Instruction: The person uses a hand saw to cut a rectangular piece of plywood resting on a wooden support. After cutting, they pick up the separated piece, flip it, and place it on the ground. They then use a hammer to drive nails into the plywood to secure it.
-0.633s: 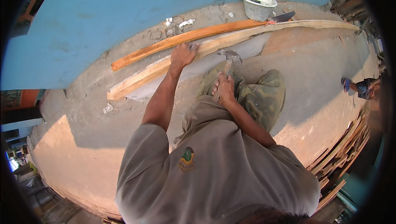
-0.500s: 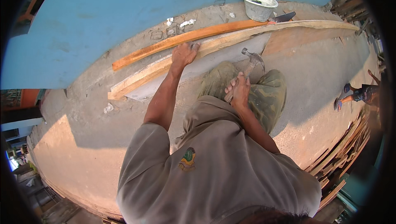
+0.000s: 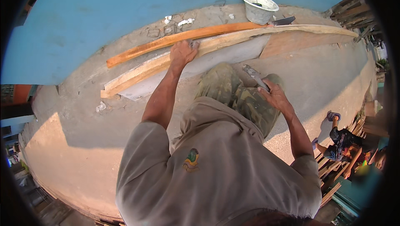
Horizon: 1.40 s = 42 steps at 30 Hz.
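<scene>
My left hand is closed over the long pale wooden beam, near its left part. Something small and grey shows at the fingertips, too unclear to name. My right hand grips a hammer above my right knee. A worn grey length of it sticks out up and to the left; the claw does not show clearly. Below the pale beam are a whitish panel and a brown board. An orange-brown wooden beam lies behind, roughly parallel to the pale one.
A whitish bucket stands by the blue wall, with a saw beside it. White scraps lie on the concrete. At the right, another person is near stacked wood strips; more timber leans at the far right.
My right hand has moved right with the hammer, which has turned so its claw no longer shows plainly. My left hand stays on the pale beam. The other person has come nearer.
</scene>
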Available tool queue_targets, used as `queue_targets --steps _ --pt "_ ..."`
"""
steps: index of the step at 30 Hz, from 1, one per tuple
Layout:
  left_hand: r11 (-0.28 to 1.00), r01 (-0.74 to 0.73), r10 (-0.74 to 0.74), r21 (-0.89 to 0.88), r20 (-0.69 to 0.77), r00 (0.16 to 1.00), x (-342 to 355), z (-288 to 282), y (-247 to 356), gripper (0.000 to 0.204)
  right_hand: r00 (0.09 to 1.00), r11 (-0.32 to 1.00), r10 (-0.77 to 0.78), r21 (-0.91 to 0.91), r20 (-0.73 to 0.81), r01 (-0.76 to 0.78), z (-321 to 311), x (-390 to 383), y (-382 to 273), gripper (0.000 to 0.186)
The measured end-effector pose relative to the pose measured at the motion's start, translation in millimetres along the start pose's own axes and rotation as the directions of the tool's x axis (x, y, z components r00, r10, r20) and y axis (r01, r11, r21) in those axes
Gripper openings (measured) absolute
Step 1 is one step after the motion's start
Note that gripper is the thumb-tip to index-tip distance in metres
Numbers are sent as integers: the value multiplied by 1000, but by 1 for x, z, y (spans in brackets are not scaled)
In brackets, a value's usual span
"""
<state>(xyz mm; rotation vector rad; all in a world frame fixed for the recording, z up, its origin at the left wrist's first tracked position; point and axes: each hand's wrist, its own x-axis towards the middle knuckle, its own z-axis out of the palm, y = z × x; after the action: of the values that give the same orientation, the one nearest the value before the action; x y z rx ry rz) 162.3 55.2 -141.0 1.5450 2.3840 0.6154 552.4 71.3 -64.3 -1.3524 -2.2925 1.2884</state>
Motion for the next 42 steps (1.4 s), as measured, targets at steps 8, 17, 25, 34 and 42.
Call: queue_targets --steps 8,17,25,34,42 --pt "998 66 -67 20 71 995 -3 -15 12 54 709 304 68 -691 702 656 -65 73 -102 19" --pt "999 39 -40 -34 -24 999 -12 -10 12 44 778 253 -82 -742 623 621 -22 147 -107 14" --pt "1000 7 -6 -21 47 999 -23 -17 -6 70 911 923 -10 -348 413 168 -19 66 -23 22" --pt "989 -77 66 125 92 994 -7 -12 18 76 965 871 256 445 -56 -205 58 -7 32 22" --pt "960 -108 125 258 -48 991 -35 6 29 68 870 505 417 863 -262 18 30 -55 32 22"
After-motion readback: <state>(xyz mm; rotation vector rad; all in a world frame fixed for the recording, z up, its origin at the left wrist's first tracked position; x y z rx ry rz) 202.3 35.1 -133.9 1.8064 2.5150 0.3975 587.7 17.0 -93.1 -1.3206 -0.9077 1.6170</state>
